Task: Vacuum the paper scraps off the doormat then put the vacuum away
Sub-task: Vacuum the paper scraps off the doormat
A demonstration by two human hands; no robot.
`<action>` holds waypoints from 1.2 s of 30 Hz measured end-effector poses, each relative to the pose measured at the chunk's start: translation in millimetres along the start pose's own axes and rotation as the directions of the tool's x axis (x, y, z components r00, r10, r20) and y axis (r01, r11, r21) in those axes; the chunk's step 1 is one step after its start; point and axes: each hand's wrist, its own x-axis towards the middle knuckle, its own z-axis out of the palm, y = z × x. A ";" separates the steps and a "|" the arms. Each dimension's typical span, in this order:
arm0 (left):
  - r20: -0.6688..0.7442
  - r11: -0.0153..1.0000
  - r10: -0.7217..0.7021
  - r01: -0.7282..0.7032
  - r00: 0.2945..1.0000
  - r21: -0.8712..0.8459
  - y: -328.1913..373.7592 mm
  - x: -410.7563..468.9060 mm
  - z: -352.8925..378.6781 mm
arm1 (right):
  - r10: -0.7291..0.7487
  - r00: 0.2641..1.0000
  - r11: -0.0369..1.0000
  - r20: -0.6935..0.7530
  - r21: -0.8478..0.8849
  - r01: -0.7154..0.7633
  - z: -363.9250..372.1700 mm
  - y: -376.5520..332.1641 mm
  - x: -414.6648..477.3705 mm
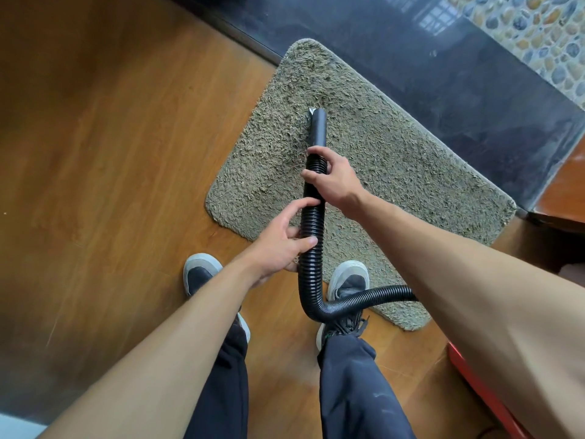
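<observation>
A shaggy beige doormat [395, 160] lies on the wooden floor. A black ribbed vacuum hose [311, 258] runs up over it, ending in a smooth black nozzle [318, 126] whose tip points at the mat's middle. One white paper scrap [311, 111] sits right at the nozzle tip. My right hand [334, 180] grips the hose just behind the nozzle. My left hand [283, 239] holds the hose lower down, thumb and fingers wrapped around it. The hose bends right and disappears behind my right arm.
My two feet in grey-and-black shoes [199, 270] [348, 280] stand at the mat's near edge. A dark polished stone strip [443, 68] borders the mat's far side, with pebble paving [538, 33] beyond. A red object [484, 394] shows at lower right.
</observation>
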 end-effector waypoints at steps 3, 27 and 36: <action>-0.007 1.000 -0.003 0.003 1.000 0.002 0.5 0.1 -1.5 | 0.001 1.000 1.000 0.023 -0.026 0.000 0.6 -4.3 1.7; 0.022 0.998 -0.015 0.013 1.000 0.066 12.8 8.8 10.2 | 0.063 0.998 0.998 -0.023 0.013 -0.063 -15.2 3.7 3.3; -0.013 0.999 -0.035 0.035 0.999 0.009 1.5 -3.0 -7.9 | -0.015 0.998 0.994 0.063 -0.103 0.022 5.5 -15.7 3.5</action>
